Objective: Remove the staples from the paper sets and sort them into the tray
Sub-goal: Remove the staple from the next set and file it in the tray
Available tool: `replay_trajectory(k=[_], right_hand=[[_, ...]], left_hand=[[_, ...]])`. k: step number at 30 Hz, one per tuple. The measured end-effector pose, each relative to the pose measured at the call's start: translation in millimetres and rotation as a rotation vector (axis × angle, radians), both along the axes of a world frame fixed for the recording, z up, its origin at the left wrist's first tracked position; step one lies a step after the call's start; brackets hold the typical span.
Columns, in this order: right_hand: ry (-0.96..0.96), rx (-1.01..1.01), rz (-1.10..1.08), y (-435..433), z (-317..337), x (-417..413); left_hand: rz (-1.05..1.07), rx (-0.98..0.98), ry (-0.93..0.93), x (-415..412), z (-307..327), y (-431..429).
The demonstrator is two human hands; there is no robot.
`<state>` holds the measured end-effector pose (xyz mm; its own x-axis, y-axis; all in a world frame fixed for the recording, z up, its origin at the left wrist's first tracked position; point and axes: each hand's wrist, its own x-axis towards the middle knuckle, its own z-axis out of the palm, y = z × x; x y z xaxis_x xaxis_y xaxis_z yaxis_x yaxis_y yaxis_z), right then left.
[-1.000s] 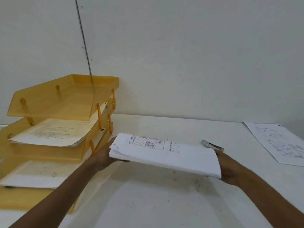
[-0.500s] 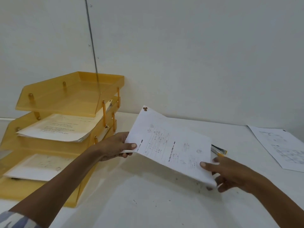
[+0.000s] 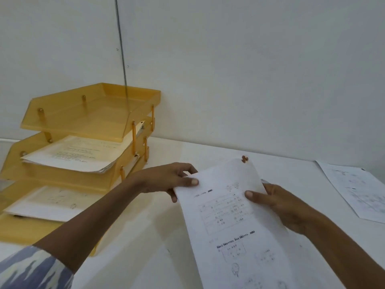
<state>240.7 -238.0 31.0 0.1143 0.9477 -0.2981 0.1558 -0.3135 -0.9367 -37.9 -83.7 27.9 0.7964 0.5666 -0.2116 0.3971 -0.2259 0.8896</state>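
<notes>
Paper set [image 3: 229, 215] at lower centre: left hand [image 3: 166, 180] and right hand [image 3: 285, 207] each grip a side, likely to present its staple [image 3: 244, 159] (brownish) up top.

**Two-handed pinch grip**

The left hand [image 3: 166, 180] is extended from the lower left, thumb laid on top and fingers [image 3: 173, 197] curled under the left edge of the paper set [image 3: 227, 217]. The right hand [image 3: 281, 205] is held opposite, thumb pressed on the right edge.

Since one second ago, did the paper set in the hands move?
Yes. The paper set turned lengthwise, its stapled corner now toward the wall, and shifted right, away from the yellow tray stack.
</notes>
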Motion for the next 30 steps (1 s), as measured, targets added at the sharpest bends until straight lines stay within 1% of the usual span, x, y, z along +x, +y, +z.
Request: replay_trajectory(k=[2,3,5,7,10,12,15,19,24,27,30], right_hand=[[0.111,-0.007,-0.108,-2.9,-16.8,4.4],[0.154,-0.013,-0.152,-3.9,-23.9,5.4],[0.218,-0.027,-0.203,-5.3,-37.1,6.1],[0.261,-0.039,-0.220,-6.5,-47.8,5.7],[0.273,-0.032,-0.214,-6.7,-53.6,5.4],[0.286,-0.024,-0.221,-5.8,-53.7,6.6],[0.264,-0.032,-0.212,-5.3,-55.9,5.1],[0.208,-0.030,-0.203,-4.1,-56.8,2.6],[0.043,0.115,-0.305,7.6,-51.1,-3.0],[-0.046,0.144,-0.283,13.1,-50.7,-11.0],[-0.083,0.159,-0.258,14.3,-51.5,-14.5]], left_hand=[[0.221,-0.111,-0.124,2.6,-12.3,-8.6],[0.287,-0.191,-0.219,5.5,-22.3,-15.3],[0.310,-0.353,-0.431,17.8,-45.8,-35.6],[0.339,-0.469,-0.601,33.1,-62.7,-53.5],[0.477,-0.515,-0.719,47.5,-73.1,-56.3],[0.487,-0.547,-0.783,49.8,-75.8,-50.6],[0.528,-0.592,-0.825,50.0,-80.9,-45.9],[0.598,-0.611,-0.817,50.0,-87.4,-41.5],[0.630,-0.631,-0.832,52.7,-89.7,-38.4],[0.616,-0.637,-0.847,52.0,-89.9,-35.9],[0.611,-0.614,-0.826,49.2,-89.5,-34.1]])
